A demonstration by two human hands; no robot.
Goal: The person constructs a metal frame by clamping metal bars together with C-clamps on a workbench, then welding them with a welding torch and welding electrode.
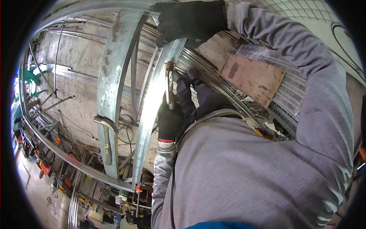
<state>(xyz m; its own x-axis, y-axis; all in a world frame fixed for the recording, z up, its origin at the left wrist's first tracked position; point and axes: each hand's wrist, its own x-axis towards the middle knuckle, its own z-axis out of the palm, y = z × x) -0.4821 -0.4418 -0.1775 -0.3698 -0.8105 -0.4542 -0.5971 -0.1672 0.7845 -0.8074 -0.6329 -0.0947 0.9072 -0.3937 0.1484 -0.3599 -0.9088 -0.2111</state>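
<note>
My left hand (170, 121), in a black glove with a red-edged cuff, is closed around the lower end of a worn metal clamp-like tool (170, 82). The tool lies against the edge of a shiny steel bar (150, 110); its exact kind is hard to make out. Higher up, my right hand (190, 23), also black-gloved, grips the steel frame (103, 5) near the point where that bar meets it. A wider steel bar (110, 76) with brown stains runs alongside to the left. On it rests a claw hammer (107, 137), touched by neither hand.
Long metal profiles (213, 70) lie on the floor beside my legs. A stained brown board (252, 78) sits on plastic-wrapped material (291, 86). Power tools (44, 166) and cables crowd the lower left. A green chair (32, 82) stands at the far left, near a partly visible person.
</note>
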